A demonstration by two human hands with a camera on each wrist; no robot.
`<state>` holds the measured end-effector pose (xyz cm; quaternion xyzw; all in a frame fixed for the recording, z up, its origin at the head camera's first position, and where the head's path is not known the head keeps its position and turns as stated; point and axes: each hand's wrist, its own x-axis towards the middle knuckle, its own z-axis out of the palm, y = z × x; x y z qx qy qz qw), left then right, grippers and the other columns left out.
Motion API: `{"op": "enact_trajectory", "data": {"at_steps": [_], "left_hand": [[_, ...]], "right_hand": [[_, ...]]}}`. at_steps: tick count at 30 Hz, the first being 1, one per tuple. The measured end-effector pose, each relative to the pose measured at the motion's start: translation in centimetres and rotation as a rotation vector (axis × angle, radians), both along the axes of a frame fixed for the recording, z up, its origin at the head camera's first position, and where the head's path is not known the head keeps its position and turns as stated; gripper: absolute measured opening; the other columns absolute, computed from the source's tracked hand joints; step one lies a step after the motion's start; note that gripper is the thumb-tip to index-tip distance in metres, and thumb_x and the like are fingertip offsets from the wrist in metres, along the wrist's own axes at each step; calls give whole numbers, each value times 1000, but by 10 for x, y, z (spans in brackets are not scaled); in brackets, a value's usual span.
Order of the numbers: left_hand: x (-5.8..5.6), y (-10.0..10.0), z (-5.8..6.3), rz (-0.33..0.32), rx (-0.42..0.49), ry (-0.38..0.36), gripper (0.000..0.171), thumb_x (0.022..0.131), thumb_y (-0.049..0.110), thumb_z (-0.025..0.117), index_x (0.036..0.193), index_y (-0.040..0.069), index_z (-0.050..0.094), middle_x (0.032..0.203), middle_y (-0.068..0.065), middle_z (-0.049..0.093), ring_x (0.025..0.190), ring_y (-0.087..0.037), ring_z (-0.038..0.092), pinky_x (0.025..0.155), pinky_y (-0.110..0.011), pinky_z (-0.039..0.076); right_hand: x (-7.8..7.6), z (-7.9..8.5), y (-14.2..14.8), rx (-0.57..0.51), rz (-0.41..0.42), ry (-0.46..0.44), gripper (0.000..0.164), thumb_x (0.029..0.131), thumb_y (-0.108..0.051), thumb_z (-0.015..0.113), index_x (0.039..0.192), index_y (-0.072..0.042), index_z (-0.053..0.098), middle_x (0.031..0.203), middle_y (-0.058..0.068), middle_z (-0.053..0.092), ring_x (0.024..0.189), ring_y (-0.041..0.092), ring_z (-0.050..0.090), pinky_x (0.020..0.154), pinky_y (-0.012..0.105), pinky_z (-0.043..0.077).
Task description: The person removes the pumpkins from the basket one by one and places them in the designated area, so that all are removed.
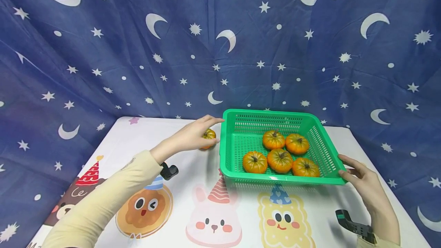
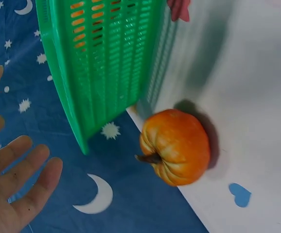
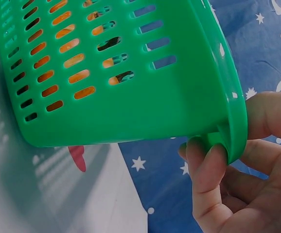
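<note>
A green plastic basket (image 1: 275,179) with slotted walls holds several small orange pumpkins (image 1: 280,160). My right hand (image 1: 361,183) grips its near right corner, with fingers and thumb pinching the rim (image 3: 235,111). At the opposite side, my left hand (image 1: 191,135) reaches toward the left rim with its fingers extended. The left wrist view shows a gap between those fingers (image 2: 38,184) and the basket wall. Another pumpkin (image 2: 177,148) sits on the table outside the basket to the left, partly hidden behind my left hand in the head view.
The white tablecloth (image 1: 186,186) carries cartoon prints, among them a pink rabbit (image 1: 214,217) and a round pancake face (image 1: 144,211). A dark blue curtain (image 1: 241,87) with moons and stars hangs right behind the table's back edge.
</note>
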<state>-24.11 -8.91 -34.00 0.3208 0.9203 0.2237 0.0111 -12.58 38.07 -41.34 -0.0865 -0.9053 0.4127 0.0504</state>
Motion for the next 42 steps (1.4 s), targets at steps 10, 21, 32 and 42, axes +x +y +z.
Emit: {"op": "enact_trajectory", "data": {"at_steps": [10, 21, 32, 42], "left_hand": [[1, 33, 3, -101, -80, 26, 63, 88, 35, 67, 145, 24, 42, 136, -3, 52, 108, -20, 59, 87, -39, 52], [3, 65, -6, -204, -135, -22, 60, 89, 35, 65, 144, 26, 42, 140, -2, 49, 126, -20, 52, 96, -39, 50], [3, 89, -19, -268, -231, -18, 60, 90, 37, 63, 145, 26, 42, 135, -2, 51, 119, -18, 54, 89, -35, 52], [-1, 105, -29, -323, -344, -45, 59, 89, 36, 65, 144, 28, 43, 133, -1, 52, 116, -15, 55, 88, -32, 51]], "right_hand": [[0, -1, 1, -10, 1, 8, 56, 95, -19, 58, 143, 3, 40, 106, -21, 42, 83, -10, 47, 67, 9, 41], [-1, -2, 0, -5, -6, -2, 56, 96, -20, 57, 143, 4, 39, 127, 14, 39, 85, -12, 45, 66, 7, 40], [0, 0, 0, 4, -7, -7, 56, 96, -21, 57, 144, 3, 39, 127, 13, 39, 85, -11, 44, 67, 7, 39], [-1, -1, 0, 1, -2, 2, 55, 96, -21, 57, 144, 2, 40, 123, 8, 41, 84, -10, 46, 67, 8, 41]]}}
